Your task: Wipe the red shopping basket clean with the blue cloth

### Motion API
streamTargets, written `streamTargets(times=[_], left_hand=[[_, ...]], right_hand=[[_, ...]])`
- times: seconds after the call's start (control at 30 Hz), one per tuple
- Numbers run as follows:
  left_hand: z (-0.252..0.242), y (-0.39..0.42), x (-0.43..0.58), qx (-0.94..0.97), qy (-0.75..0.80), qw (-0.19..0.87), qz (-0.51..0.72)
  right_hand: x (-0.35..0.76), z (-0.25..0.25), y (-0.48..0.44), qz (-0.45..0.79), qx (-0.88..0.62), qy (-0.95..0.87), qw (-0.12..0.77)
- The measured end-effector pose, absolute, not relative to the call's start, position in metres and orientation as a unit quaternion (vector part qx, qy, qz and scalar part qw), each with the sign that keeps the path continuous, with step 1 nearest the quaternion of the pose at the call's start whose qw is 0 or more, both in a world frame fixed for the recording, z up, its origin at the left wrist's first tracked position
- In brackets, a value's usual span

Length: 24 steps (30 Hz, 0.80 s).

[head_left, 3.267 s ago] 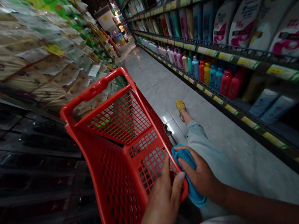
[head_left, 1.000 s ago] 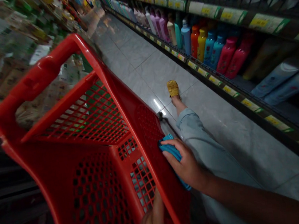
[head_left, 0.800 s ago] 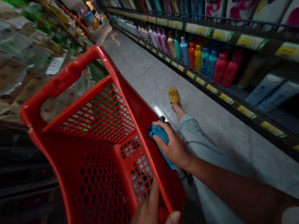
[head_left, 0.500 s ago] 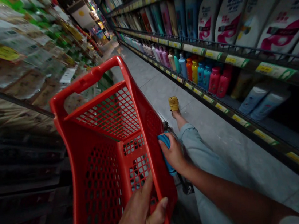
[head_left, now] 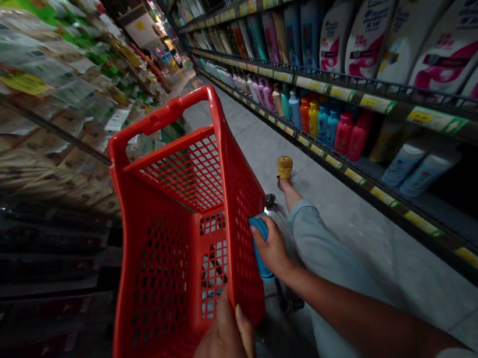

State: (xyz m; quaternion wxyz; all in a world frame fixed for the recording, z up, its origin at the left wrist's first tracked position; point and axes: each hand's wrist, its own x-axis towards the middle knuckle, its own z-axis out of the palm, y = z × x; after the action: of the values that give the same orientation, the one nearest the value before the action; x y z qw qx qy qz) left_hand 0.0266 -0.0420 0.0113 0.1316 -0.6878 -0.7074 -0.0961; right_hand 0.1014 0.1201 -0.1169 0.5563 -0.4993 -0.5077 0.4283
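Observation:
A red plastic shopping basket on wheels (head_left: 156,119) stands tilted in front of me, its mesh walls open to the floor beyond. My left hand (head_left: 221,346) grips its near rim from below. My right hand (head_left: 272,248) presses a blue cloth (head_left: 261,264) against the basket's outer right wall, and the cloth bunches under my fingers. Past the basket lies a leg in pale jeans (head_left: 314,251), ending in a yellow sandal (head_left: 284,167).
Shelves of shampoo bottles (head_left: 380,49) and smaller colourful bottles (head_left: 315,122) line the right side of the aisle. Packaged goods (head_left: 36,111) are stacked along the left. A grey tiled floor (head_left: 249,125) runs between them. A dark basket wheel (head_left: 270,200) shows near my right hand.
The basket has swung and turned, and its handle end now sits further right and smaller in view. The cloth has slid down the outer wall with my right hand.

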Motion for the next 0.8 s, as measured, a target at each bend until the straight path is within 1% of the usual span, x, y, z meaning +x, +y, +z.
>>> streamTargets(times=[0.1, 0.17, 0.23, 0.33, 0.43, 0.57, 0.67, 0.73, 0.8], left_hand=[[0.003, -0.043, 0.022, -0.686, -0.700, 0.184, -0.079], [0.003, -0.042, 0.017, -0.687, -0.696, 0.194, -0.073], [0.005, -0.041, 0.011, -0.692, -0.691, 0.195, -0.069], [0.007, -0.041, 0.002, -0.699, -0.688, 0.187, -0.061], [0.006, -0.042, -0.007, -0.701, -0.682, 0.196, -0.071], [-0.001, -0.044, -0.017, -0.705, -0.667, 0.225, -0.091], [-0.004, -0.046, -0.020, -0.704, -0.667, 0.226, -0.091], [-0.003, -0.046, -0.019, -0.703, -0.671, 0.217, -0.086], [0.000, -0.046, -0.018, -0.708, -0.669, 0.210, -0.088]], right_hand=[[0.099, -0.080, 0.119, 0.418, -0.448, -0.527, 0.589], [0.095, -0.056, 0.139, 0.398, -0.430, -0.535, 0.608], [0.089, -0.045, 0.164, 0.384, -0.439, -0.527, 0.617], [0.080, -0.051, 0.186, 0.396, -0.503, -0.495, 0.587], [0.076, -0.066, 0.168, 0.410, -0.530, -0.499, 0.549], [0.077, -0.063, 0.128, 0.380, -0.457, -0.552, 0.584], [0.079, -0.050, 0.143, 0.342, -0.409, -0.587, 0.609], [0.079, -0.053, 0.171, 0.333, -0.421, -0.584, 0.609], [0.076, -0.072, 0.195, 0.358, -0.482, -0.546, 0.584]])
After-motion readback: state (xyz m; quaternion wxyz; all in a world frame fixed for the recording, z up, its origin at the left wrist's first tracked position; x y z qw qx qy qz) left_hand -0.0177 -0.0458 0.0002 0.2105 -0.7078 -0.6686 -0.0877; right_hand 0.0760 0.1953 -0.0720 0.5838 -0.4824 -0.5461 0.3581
